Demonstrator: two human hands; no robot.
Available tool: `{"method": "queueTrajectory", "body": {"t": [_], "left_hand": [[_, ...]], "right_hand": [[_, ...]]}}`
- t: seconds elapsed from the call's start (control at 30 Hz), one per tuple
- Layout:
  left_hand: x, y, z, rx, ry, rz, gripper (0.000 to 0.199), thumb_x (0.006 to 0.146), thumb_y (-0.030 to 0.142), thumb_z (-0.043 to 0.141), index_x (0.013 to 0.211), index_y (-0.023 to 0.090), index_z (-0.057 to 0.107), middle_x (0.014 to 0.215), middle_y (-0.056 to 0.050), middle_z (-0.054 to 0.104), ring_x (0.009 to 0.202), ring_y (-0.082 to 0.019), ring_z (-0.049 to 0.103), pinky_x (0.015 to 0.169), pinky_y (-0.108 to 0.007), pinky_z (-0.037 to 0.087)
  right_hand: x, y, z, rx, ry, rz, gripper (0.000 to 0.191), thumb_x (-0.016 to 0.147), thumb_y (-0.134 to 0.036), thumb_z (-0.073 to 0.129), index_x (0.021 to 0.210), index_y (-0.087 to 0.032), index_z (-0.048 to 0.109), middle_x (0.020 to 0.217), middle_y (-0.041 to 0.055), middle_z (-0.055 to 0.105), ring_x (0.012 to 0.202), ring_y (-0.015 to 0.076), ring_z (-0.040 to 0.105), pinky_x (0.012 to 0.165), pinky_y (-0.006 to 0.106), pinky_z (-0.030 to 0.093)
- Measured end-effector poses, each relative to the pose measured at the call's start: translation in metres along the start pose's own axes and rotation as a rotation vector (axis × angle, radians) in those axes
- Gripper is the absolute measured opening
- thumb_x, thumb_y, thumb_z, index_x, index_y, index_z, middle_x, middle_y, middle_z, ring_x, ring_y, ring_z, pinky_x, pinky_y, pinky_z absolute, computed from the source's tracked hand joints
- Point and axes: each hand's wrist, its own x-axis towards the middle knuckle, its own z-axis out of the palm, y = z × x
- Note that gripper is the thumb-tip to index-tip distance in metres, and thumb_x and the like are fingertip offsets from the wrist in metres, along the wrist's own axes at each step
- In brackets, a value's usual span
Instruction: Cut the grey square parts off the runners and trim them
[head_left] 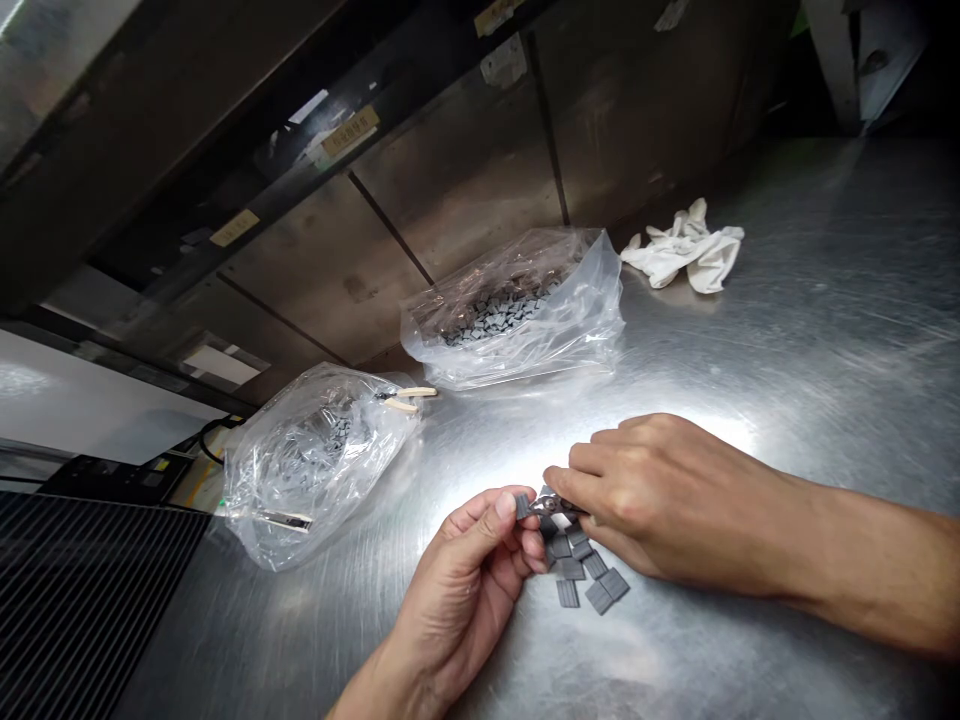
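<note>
Between the thumb and fingers of my left hand (480, 560) is a small grey ribbed piece (522, 506). My right hand (645, 490) is closed around a dark metal tool, probably pliers (553, 505), whose jaws are close to that piece; its handles are hidden under my palm. Below and between my hands, several flat grey pieces (570, 569) lie in a loose cluster on the metal table (330, 640).
A clear bag (525, 350) of many grey pieces stands against the back panel. Left of it lies another clear bag (300, 470), with cream-handled pliers (409, 398) and a small tool (283, 520) on it. White gloves (686, 248) lie at the back right.
</note>
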Motion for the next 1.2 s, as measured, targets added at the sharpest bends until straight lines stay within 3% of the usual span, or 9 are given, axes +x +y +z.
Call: {"method": "queueTrajectory", "body": {"t": [0.23,0.5,0.7,1.2], "left_hand": [[0.0005,-0.0004,-0.0018,0.007,-0.011,0.001,0.016,0.081,0.021,0.080,0.089,0.007,0.078,0.073,-0.005,0.067,0.061,-0.007,0.059,0.065,-0.018,0.051],[0.0007,-0.0001,0.0000,-0.003,-0.041,0.004,0.014,0.083,0.021,0.077,0.088,0.008,0.077,0.075,-0.004,0.067,0.064,-0.008,0.059,0.065,-0.019,0.051],[0.0000,-0.0002,-0.0008,0.034,-0.063,0.012,0.015,0.088,0.022,0.073,0.087,0.008,0.077,0.070,-0.003,0.065,0.063,-0.008,0.057,0.067,-0.019,0.050],[0.0007,0.0003,-0.0015,0.016,-0.029,-0.004,0.014,0.083,0.022,0.079,0.084,0.008,0.077,0.070,-0.003,0.066,0.061,-0.007,0.058,0.064,-0.017,0.049]], "right_hand": [[-0.0010,0.0012,0.0001,0.069,-0.058,0.027,0.010,0.084,-0.010,0.060,0.081,-0.019,0.065,0.069,0.0002,0.066,0.054,0.0149,0.054,0.053,0.032,0.020],[-0.0031,-0.0021,-0.0008,0.165,0.034,0.084,0.004,0.082,-0.022,0.063,0.079,-0.020,0.063,0.069,-0.0012,0.062,0.058,0.0151,0.050,0.057,0.033,0.024],[-0.0007,-0.0060,0.0017,0.128,-0.002,0.053,0.003,0.082,-0.018,0.062,0.081,-0.020,0.064,0.071,-0.0009,0.063,0.060,0.0166,0.052,0.058,0.033,0.025],[-0.0009,-0.0066,0.0034,0.023,0.062,0.009,0.010,0.081,-0.012,0.068,0.080,-0.021,0.064,0.069,-0.0014,0.063,0.057,0.0184,0.055,0.054,0.034,0.022]]}}
